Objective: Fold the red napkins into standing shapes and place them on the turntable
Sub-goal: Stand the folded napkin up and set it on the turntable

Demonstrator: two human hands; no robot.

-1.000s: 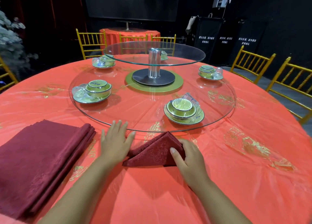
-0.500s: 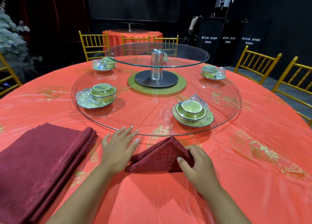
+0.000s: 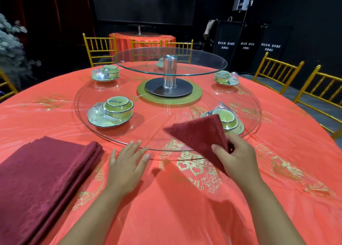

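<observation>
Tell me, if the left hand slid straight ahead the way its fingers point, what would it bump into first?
Most likely the near rim of the lower glass turntable. The left hand is open and reaches right up to that edge. Whether it already touches the glass is unclear from this angle.

Napkin stack (image 3: 42,180) cut by left edge; folded napkin (image 3: 199,133) partly hides bowl set (image 3: 228,119).

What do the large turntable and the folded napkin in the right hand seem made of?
Turntable: clear glossy glass; the tablecloth shows through. Folded napkin, held by the right hand: dark red woven cloth, matte, faintly patterned; fibre cannot be told.
</observation>
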